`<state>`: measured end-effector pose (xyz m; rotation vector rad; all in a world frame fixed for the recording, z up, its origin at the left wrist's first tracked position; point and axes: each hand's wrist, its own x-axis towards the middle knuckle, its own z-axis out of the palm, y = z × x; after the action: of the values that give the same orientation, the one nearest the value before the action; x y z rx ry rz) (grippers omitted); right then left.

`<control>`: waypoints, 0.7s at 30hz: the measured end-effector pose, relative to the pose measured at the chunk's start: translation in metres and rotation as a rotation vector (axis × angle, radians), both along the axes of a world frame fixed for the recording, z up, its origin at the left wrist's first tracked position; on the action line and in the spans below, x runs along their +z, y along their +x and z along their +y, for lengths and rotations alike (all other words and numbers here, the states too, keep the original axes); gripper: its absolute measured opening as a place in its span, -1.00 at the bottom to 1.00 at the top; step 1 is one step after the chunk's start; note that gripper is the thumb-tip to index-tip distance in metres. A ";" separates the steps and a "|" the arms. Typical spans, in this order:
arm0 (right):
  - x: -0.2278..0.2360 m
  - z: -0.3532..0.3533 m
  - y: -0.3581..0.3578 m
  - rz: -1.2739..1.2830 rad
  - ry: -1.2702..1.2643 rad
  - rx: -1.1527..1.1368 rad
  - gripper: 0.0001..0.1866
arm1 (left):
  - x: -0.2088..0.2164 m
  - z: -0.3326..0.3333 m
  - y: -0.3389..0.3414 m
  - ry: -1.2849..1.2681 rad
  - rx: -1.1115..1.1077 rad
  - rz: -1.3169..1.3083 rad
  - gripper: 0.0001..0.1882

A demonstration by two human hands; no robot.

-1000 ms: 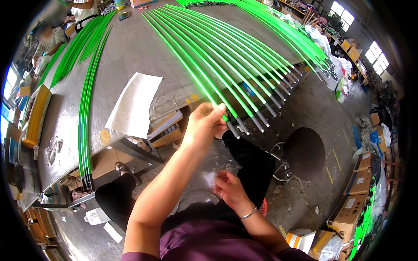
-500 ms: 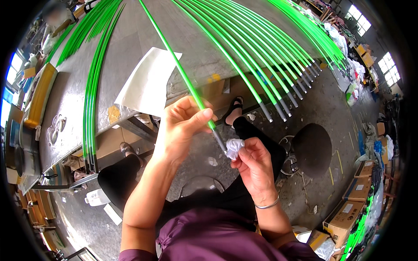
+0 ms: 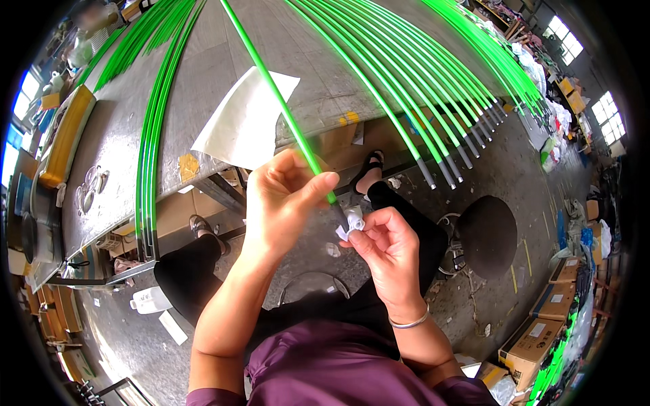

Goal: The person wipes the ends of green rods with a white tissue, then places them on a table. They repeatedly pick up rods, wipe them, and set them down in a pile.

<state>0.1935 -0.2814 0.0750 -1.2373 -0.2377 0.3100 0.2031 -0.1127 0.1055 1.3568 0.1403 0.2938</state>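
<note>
A long bright green rod [image 3: 276,91] slants across the table toward me, its dark grey end piece pointing down over the gap in front of my lap. My left hand [image 3: 281,199] is closed round it just above that end, thumb along the upper side. In my right hand [image 3: 391,247], thumb and fingertips pinch a crumpled white cloth or tissue [image 3: 354,218]. The white wad lies against the rod's grey tip and partly covers it. Under the rod, a white sheet of paper [image 3: 237,128] rests on the table by the near edge.
The grey table [image 3: 193,88] carries more green rods [image 3: 386,88] fanned out on the right, their grey ends jutting past the edge. Several others [image 3: 152,135] lie at left. A round dark stool [image 3: 487,237] stands right of my knee; cardboard boxes [image 3: 531,345] are at lower right.
The white wad has shifted slightly up and left along the rod's grey tip and now looks more folded round it. My right hand has moved a little with it. My left hand keeps its hold.
</note>
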 end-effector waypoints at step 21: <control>-0.017 0.004 0.004 0.582 0.493 0.315 -0.79 | -0.010 0.014 -0.004 -0.237 -0.302 -0.098 -0.67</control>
<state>0.1977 -0.2778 0.0577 -0.5822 0.0022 0.8150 0.1991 -0.0983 0.0960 1.1072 -0.1093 0.0849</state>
